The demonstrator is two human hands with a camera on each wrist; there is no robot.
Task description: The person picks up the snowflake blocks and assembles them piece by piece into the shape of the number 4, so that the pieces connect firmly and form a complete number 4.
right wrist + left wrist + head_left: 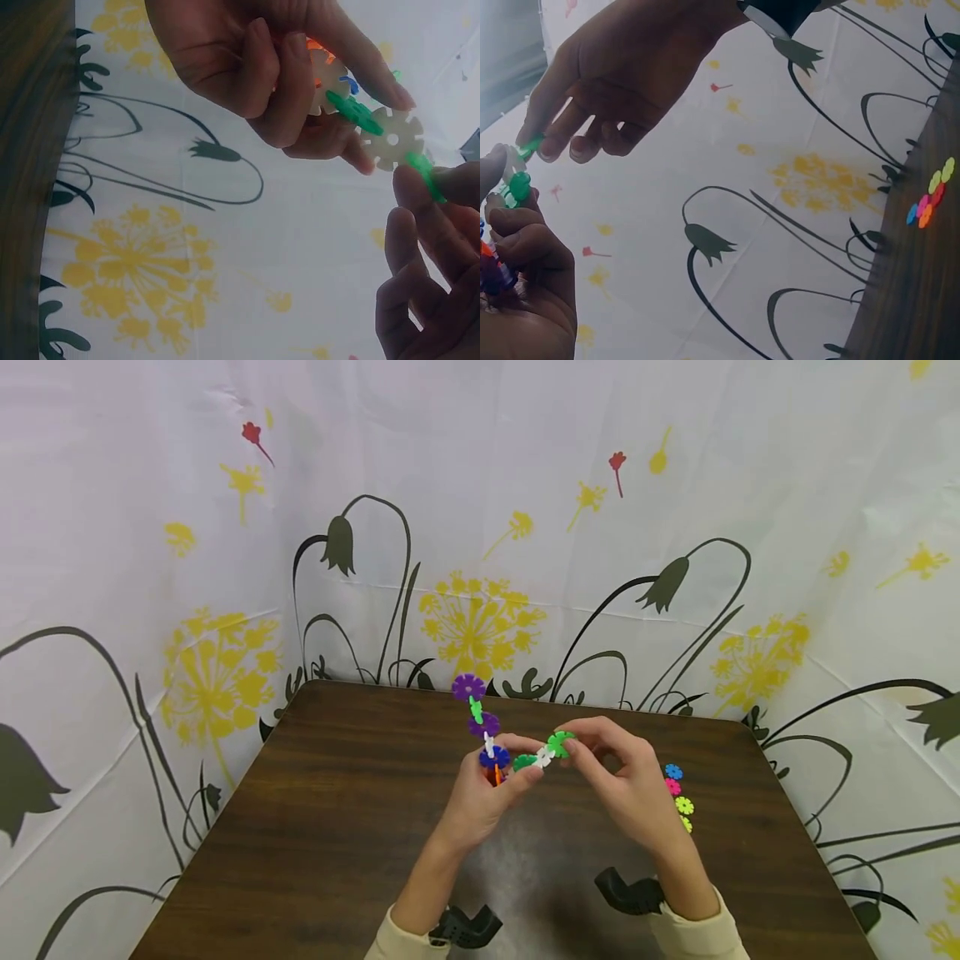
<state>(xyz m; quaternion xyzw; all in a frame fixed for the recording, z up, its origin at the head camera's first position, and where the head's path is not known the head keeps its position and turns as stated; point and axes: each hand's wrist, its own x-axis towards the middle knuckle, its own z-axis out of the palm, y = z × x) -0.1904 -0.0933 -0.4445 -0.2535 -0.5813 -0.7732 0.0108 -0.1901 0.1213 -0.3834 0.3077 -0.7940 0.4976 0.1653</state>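
A chain of notched plastic discs is held up over the table, with a purple disc (468, 687) at its top. My left hand (478, 797) grips the chain's lower part around a blue disc (494, 757) and an orange disc. Thumb and finger of that hand pinch a white disc (392, 139), which joins a darker green disc (354, 112). At the chain's right end my right hand (626, 772) pinches a bright green disc (559, 744) between thumb and forefinger; it meets the white disc's edge. The left palm hides part of the chain.
Several loose discs lie on the dark wooden table (337, 793) to the right, among them a blue one (673, 772), a pink one (672, 787) and a yellow one (684, 806). A flower-printed curtain (480, 468) hangs behind the table. Black wrist mounts (467, 927) sit by both sleeves.
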